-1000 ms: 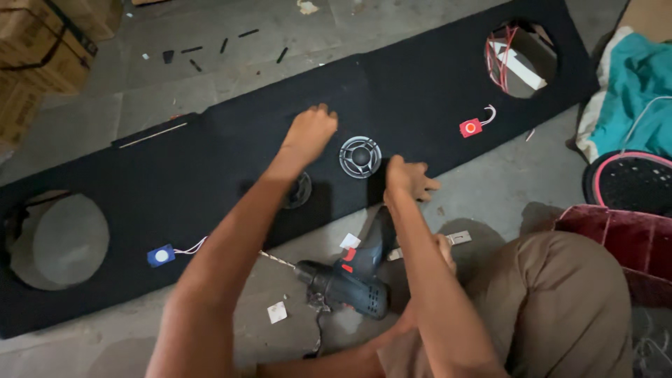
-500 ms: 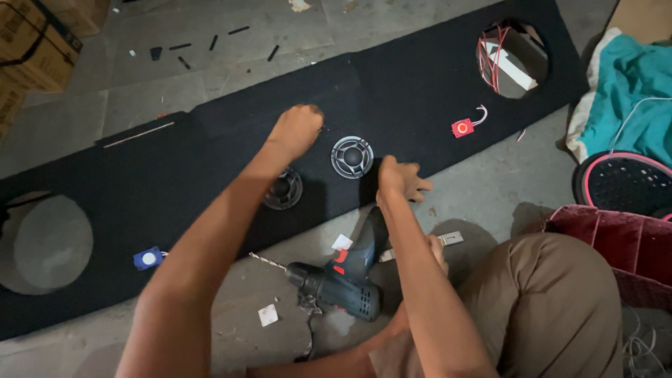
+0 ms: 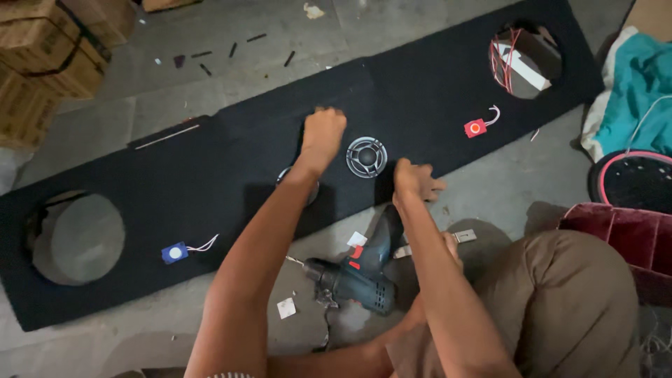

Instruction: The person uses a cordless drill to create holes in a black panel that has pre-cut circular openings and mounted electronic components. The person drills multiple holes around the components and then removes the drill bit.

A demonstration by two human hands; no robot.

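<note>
My left hand (image 3: 323, 133) rests on a long black carpeted panel (image 3: 434, 91) with its fingers curled under, just left of a small round grey speaker (image 3: 366, 157) set in the panel. My right hand (image 3: 414, 180) sits at the panel's near edge, just right of and below that speaker, with its fingers loosely spread and nothing seen in them. A second small round part (image 3: 302, 187) is mostly hidden under my left forearm. A dark cordless drill (image 3: 357, 276) lies on the concrete floor between my arms.
The panel has large round holes at the left (image 3: 77, 238) and the far right (image 3: 525, 59), a blue tag (image 3: 175, 252) and a red tag (image 3: 476, 127) on wires. Cardboard boxes (image 3: 42, 63) stand far left. Teal cloth (image 3: 640, 91) and a round speaker (image 3: 633, 182) lie right.
My left hand's fingers have curled from flat to a loose fist on the panel, a little nearer the speaker. My right hand stays at the panel's edge.
</note>
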